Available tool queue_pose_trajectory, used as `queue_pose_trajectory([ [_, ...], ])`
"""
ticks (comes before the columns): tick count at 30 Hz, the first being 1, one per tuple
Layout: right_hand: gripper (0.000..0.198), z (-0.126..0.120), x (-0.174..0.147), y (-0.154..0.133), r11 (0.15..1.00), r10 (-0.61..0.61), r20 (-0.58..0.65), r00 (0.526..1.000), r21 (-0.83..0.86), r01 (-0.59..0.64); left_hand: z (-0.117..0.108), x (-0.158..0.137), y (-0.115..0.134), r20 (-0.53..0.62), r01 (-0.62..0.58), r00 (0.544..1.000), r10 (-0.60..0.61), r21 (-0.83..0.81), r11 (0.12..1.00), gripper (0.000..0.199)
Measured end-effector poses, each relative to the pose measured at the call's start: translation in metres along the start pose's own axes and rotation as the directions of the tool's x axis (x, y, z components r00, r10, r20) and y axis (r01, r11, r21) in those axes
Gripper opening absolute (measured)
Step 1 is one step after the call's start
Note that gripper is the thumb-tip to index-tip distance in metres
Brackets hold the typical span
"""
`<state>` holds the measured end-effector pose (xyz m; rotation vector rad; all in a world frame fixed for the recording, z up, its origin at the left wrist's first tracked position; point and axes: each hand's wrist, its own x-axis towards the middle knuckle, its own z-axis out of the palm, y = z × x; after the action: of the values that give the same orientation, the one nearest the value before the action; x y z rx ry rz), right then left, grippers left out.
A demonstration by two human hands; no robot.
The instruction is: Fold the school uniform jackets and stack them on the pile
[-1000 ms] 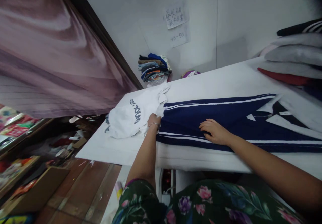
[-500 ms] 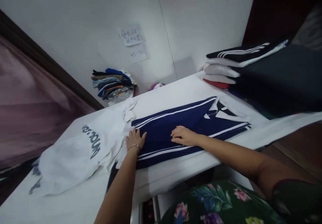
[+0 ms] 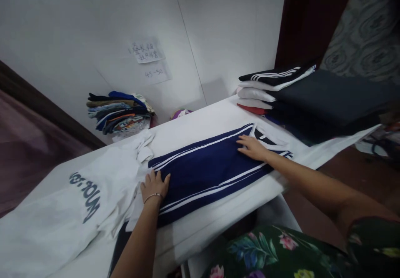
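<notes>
A navy blue shirt (image 3: pixel 200 165) with white stripes along both long sides lies flat on the white table (image 3: pixel 203 121), its white collar pointing right. My left hand (image 3: pixel 154 186), with a bracelet at the wrist, rests spread at the shirt's left end, where white cloth lies beside it. Near the collar, my right hand (image 3: pixel 251 148) lies on the shirt with its fingers stretched out. Neither hand grips anything. To the left of my left hand spreads a rumpled white shirt (image 3: pixel 53 207) with dark lettering.
A stack of folded clothes (image 3: pixel 328 98) stands at the right end of the table. Another pile of folded clothes (image 3: pixel 121 111) sits beyond the table's far edge, by the wall. Paper notes (image 3: pixel 148 53) hang on the wall. A pink curtain (image 3: pixel 31 144) hangs at the left.
My right hand has slid right along the navy shirt, from its middle up to the collar. My left hand stays at the left end. The camera view has shifted to the right.
</notes>
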<state>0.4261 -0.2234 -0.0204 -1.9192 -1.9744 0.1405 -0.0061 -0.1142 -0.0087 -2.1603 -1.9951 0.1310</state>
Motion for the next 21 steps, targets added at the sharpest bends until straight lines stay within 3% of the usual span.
queue_pose_trajectory([
  [2,0.05,-0.018,-0.01,0.034,0.973,0.206,-0.06,0.977,-0.09,-0.211,0.002,0.001,-0.001,-0.012,-0.004,1.0,0.004,0.002,1.0,0.065],
  [4,0.055,-0.035,-0.019,0.065,0.879,0.448,-0.06,0.892,-0.15,-0.452,0.003,0.002,-0.001,-0.018,-0.006,1.0,0.006,0.002,1.0,0.065],
  [6,0.06,-0.047,-0.023,0.085,0.795,0.582,-0.038,0.812,-0.179,-0.579,0.002,0.001,0.0,-0.016,-0.006,1.0,0.006,0.005,1.0,0.064],
  [12,0.058,-0.045,-0.01,0.086,0.755,0.637,0.028,0.77,-0.225,-0.616,-0.003,-0.001,0.002,0.004,0.011,1.0,-0.011,-0.009,1.0,0.063],
  [17,0.042,-0.043,-0.011,0.08,0.785,0.585,0.032,0.81,-0.273,-0.556,-0.01,0.0,0.0,0.033,0.021,0.999,-0.019,-0.061,0.998,0.061],
  [21,0.04,-0.068,-0.02,0.097,0.779,0.572,0.012,0.82,-0.322,-0.538,-0.02,-0.007,0.011,0.057,0.001,0.998,0.004,-0.087,0.996,0.061],
])
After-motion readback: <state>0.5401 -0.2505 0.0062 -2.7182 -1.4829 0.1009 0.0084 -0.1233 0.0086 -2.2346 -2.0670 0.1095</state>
